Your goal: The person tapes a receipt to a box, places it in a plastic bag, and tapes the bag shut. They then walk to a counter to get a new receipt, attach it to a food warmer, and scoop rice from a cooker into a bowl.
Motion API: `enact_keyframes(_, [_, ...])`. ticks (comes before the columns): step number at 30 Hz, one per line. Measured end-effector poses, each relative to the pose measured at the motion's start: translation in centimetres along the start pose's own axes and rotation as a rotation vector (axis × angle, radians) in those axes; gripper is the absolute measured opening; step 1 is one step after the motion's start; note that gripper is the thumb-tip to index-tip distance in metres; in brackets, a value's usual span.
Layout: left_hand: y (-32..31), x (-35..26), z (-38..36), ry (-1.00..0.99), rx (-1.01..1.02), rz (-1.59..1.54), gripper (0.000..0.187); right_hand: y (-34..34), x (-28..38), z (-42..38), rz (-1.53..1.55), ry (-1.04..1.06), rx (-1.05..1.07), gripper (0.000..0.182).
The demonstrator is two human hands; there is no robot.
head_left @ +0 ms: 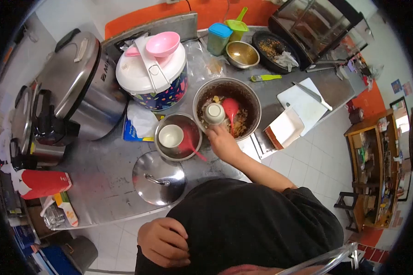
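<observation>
A large steel cooker (80,87) is being seen at the bench's (101,178) left edge, with a white rice cooker (152,75) beside it. One loose lid (159,178) is lying near the front edge. The left hand (164,242) is being held curled, fingers together, against the body. Two steel bowls are standing mid-bench: the small bowl (177,136) is holding a white cup (170,135); the large bowl (227,107) is holding rice and a red spoon (231,109). A second cup (214,113) is being gripped there by the right hand (223,142).
</observation>
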State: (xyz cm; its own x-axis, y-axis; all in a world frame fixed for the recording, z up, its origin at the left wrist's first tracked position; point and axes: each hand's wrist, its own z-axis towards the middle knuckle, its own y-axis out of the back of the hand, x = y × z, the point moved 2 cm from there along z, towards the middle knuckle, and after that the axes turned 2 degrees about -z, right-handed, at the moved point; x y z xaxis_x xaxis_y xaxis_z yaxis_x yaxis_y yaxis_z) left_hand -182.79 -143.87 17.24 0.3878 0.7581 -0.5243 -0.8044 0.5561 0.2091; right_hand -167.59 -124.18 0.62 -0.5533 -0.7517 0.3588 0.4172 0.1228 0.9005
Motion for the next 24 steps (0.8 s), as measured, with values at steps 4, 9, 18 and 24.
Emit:
enact_keyframes(4, [-0.2,0.1,-0.2,0.017,-0.174,0.167,0.006,-0.5,0.9,0.1,0.331,0.119,0.128,0.031])
enact_keyframes(9, [-0.3,0.2,-1.2,0.139,0.111,-0.257,0.01,0.9,-1.5,5.4,0.177,0.087,0.048,0.033])
enact_keyframes(18, [-1.3,-0.9,-2.1,-0.003,0.272,-0.287,0.02,-4.4,-4.6,9.2,-0.375,0.137,0.495,0.049])
enact_keyframes(24, [0.1,-1.1,-2.1,-0.129,0.36,-0.41,0.017,7.4,-8.0,9.7,0.4,-0.001,0.083,0.058])
